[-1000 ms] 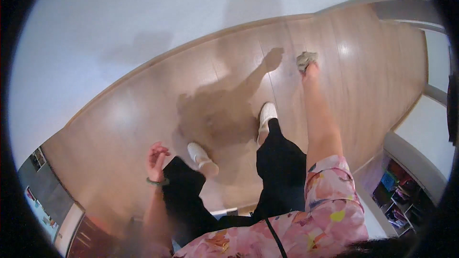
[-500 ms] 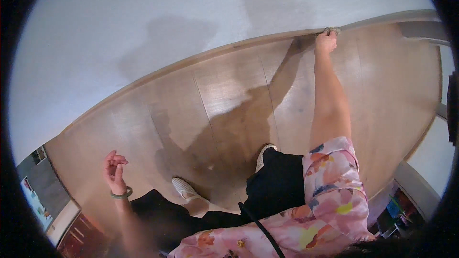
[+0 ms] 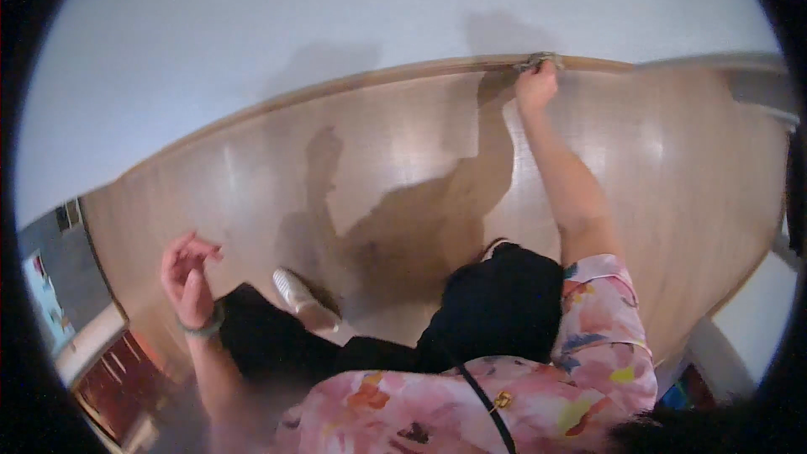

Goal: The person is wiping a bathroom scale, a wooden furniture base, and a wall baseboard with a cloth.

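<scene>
Head view looks down over a person in a pink floral top (image 3: 471,403) and black trousers (image 3: 496,311), standing on a pale wooden floor (image 3: 277,168) that meets a white wall (image 3: 336,17) along a wooden skirting board (image 3: 353,82).

Taking the skirting board as the landmark: the right hand (image 3: 536,86) is stretched out with the arm extended all the way to it, and its fingers are curled closed around a small grey cloth (image 3: 538,59) pressed against the top edge of the board. The cloth is bunched and mostly covered by the fingers, so only a grey scrap shows just above the knuckles, touching the board where it joins the wall.

The left hand (image 3: 187,273) is well away from the skirting board, raised near the person's side over the floor. Its fingers are loosely spread and half bent, holding nothing, and a green band (image 3: 202,328) sits at its wrist.

A light-coloured shoe (image 3: 304,298) is planted on the floor well short of the skirting board, between the left hand and the black trousers. A dark cord (image 3: 479,387) runs across the floral top. The person's shadow falls across the floor and climbs the wall above the board.
</scene>
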Action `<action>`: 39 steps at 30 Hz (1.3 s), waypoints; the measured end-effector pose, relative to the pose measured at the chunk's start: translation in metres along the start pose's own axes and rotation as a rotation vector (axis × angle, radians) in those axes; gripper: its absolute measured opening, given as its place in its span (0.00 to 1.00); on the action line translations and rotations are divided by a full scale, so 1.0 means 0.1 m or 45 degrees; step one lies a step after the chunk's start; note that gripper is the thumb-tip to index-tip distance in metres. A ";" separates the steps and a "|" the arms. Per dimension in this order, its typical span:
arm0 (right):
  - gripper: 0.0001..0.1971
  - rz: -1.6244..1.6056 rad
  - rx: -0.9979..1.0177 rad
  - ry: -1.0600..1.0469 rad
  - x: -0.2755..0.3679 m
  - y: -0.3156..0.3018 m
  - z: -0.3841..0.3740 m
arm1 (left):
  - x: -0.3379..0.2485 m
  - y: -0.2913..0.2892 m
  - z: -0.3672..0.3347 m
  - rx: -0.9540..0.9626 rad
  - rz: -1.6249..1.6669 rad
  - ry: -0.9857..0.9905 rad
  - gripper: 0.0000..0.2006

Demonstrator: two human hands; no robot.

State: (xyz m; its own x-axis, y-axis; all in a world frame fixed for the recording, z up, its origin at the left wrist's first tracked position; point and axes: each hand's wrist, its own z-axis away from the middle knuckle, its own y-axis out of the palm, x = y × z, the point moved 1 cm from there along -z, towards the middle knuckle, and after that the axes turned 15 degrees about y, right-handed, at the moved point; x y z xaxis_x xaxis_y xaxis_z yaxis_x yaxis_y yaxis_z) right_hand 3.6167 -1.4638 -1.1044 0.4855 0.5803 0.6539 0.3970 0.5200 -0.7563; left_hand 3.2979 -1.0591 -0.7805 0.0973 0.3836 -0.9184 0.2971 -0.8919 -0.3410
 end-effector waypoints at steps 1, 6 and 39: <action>0.09 0.010 0.012 0.005 0.16 0.16 -0.04 | 0.04 0.01 -0.18 0.040 -0.003 -0.034 0.26; 0.15 0.095 0.135 -0.056 0.80 0.99 -0.53 | -0.08 0.34 -1.02 0.034 0.168 0.128 0.26; 0.15 1.616 0.757 -1.133 0.44 0.84 -3.14 | -1.12 6.86 -1.53 -0.632 0.739 0.072 0.22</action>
State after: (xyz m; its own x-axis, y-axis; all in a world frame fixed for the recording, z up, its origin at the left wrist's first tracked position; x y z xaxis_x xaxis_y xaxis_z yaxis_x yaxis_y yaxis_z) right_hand 3.9153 -1.5915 -1.1460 -0.4043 0.8381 -0.3663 -0.3123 -0.5029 -0.8059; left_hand 3.6362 -1.6770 -0.8803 0.4121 -0.0899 -0.9067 0.5741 -0.7471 0.3350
